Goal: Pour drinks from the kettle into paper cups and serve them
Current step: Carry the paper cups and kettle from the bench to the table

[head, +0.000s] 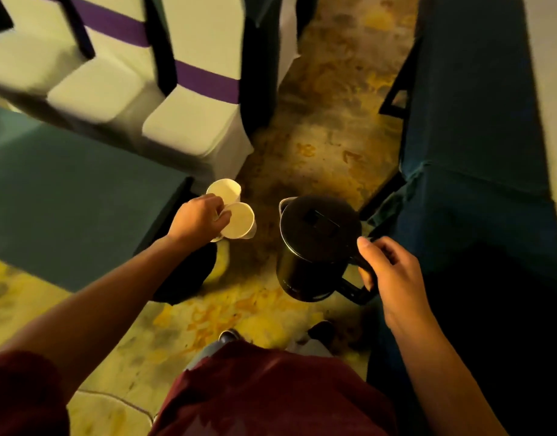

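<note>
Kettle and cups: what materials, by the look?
Dark cylindrical kettle: likely metal body, glossy, with a bright glint along its rim; lid and handle look matte black plastic. White cups: thin paper, matte; one rim is squeezed out of round.

Clearances and obstructions: carpeted aisle between two draped tables

An open strip of patterned carpet is bounded on the right by the blue-draped table and on the left by the green-draped table, whose near right corner projects toward the aisle. Beyond that corner, the left side is closed off by a row of white-covered chairs with purple sashes. The middle of the aisle is occupied by the black kettle, carried by the right hand, and by two paper cups held in the left hand just beside the corner. A gap of carpet is left between cups and kettle.
</note>
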